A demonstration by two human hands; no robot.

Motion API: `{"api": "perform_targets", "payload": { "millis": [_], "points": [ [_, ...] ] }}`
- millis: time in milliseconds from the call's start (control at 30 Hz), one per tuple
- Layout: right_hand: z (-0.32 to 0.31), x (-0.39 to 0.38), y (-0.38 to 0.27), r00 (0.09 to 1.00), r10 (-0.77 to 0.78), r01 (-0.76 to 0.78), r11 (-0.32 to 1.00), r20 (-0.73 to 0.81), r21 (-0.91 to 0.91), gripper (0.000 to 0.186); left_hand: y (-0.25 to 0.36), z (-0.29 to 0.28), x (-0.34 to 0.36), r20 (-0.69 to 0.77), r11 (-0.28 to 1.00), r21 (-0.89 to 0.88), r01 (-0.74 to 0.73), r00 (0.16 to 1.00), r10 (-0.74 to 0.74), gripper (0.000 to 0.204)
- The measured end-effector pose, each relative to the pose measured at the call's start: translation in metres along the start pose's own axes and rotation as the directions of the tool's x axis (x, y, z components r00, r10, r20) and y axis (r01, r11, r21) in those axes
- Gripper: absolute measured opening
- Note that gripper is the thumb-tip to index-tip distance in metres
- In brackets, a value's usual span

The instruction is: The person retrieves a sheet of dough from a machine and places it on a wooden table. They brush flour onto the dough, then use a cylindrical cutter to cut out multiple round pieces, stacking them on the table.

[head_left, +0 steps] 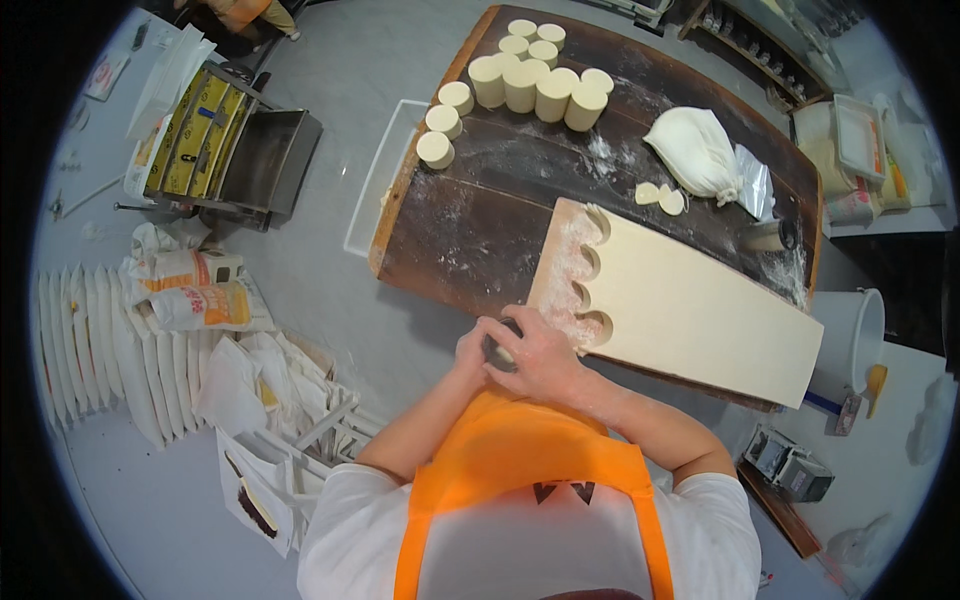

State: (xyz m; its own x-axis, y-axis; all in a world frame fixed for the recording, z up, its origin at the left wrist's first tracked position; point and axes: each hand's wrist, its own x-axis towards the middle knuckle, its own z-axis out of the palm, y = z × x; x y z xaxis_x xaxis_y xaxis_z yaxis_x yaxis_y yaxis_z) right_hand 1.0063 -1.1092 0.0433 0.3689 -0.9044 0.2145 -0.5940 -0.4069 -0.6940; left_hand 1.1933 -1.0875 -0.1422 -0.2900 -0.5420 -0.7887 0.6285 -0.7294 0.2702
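Observation:
Close to my body, just off the near edge of the dark wooden table (pixel 480 240), my left hand (pixel 476 350) and my right hand (pixel 540 352) are closed around a round metal cutter (pixel 497 350). Something pale shows inside it. Beside my right hand lies a thick pale dough sheet (pixel 690 290), its left edge bitten into several round scallops. Loose flour covers the bare strip of board (pixel 562 262) there. Several pale dough rounds (pixel 554 92) stand at the far side, some in tall stacks, and more line the table's left edge.
A tied white bag (pixel 694 150) sits far right, near dough scraps (pixel 662 196), a clear plastic bag (pixel 754 184) and a metal cylinder (pixel 768 236). A white bucket (pixel 850 335) stands off the right edge. Left are a metal machine (pixel 235 150) and piled packets (pixel 195 290).

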Motion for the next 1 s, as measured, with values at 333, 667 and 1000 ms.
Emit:
{"api": "perform_targets", "payload": {
  "millis": [333,667,1000],
  "points": [
    [-0.112,0.114,-0.042,0.984,0.082,-0.111,0.976,-0.157,-0.186,0.068,0.116,0.073,0.051,0.008,0.996,0.069,-0.056,0.998,0.056,0.046],
    [-0.116,0.163,0.198,0.811,0.451,-0.58,0.704,-0.372,-0.411,0.067,0.218,0.18,0.084,0.068,0.989,0.132,-0.062,0.996,0.053,0.052],
    [0.02,0.218,0.121,0.62,0.729,-0.601,0.205,0.289,0.772,0.056,0.26,0.212,0.073,0.077,0.971,0.239,-0.009,0.997,-0.01,0.06]
  ]
}}
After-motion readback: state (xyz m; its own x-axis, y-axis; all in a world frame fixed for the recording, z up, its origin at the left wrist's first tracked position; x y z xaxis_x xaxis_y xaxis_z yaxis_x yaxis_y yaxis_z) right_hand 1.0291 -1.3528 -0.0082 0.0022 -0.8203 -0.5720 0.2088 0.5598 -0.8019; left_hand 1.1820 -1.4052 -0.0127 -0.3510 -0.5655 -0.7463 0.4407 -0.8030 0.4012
